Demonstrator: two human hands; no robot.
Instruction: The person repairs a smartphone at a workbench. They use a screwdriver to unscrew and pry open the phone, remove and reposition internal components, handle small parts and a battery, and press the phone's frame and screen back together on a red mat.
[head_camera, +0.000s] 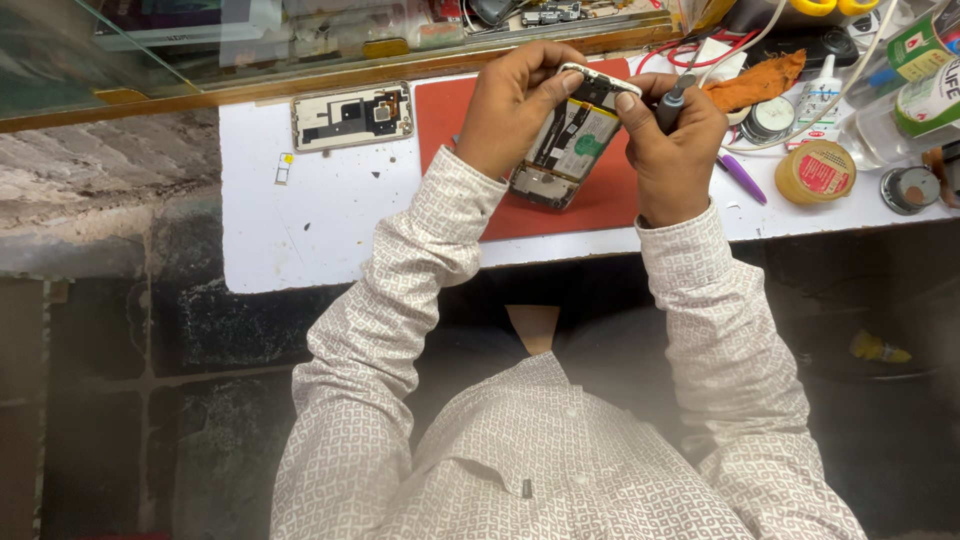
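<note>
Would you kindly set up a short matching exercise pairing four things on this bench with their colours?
Things:
1. work mat
2. rag
3. round tin
4. pen

Colours:
A. purple
B. red
C. yellow with a red label
D. orange

Pairs: 1-B, 2-D, 3-C, 4-A

A round yellow tin (817, 172) with a red label lay at three o'clock on the white bench. At two o'clock stood a small white squeeze bottle (819, 96) with red print. Two clear bottles (918, 75) with green-and-white labels lay at the far upper right. A green round sticker (588, 146) marked the opened phone's battery, near twelve o'clock.
</note>
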